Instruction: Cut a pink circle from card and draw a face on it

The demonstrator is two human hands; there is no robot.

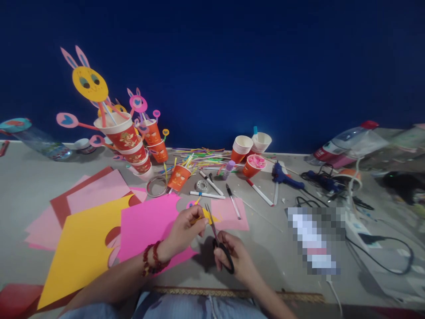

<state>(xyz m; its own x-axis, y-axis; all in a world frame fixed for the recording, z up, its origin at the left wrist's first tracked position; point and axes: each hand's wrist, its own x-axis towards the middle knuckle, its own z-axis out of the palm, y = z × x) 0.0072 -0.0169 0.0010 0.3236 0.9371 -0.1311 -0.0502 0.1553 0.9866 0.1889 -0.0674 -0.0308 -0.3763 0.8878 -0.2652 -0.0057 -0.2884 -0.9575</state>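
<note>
My left hand [186, 230], with a red bead bracelet at its wrist, pinches a small yellow paper piece [207, 216] above the floor. My right hand [234, 257] has its fingers through the black handles of a pair of scissors [215, 235]. The blades point up and away and meet the yellow piece. A bright pink sheet [146, 226] lies under my left hand. A small pale pink sheet [229, 213] lies just beyond the scissor tips.
Yellow [79, 248], pale pink and red paper sheets spread at the left. Red paper cups with bunny decorations [126, 137] stand behind them. Pens, coloured strips, stacked cups [242, 148], a blue glue gun [282, 176], cables and plastic bottles lie ahead and right.
</note>
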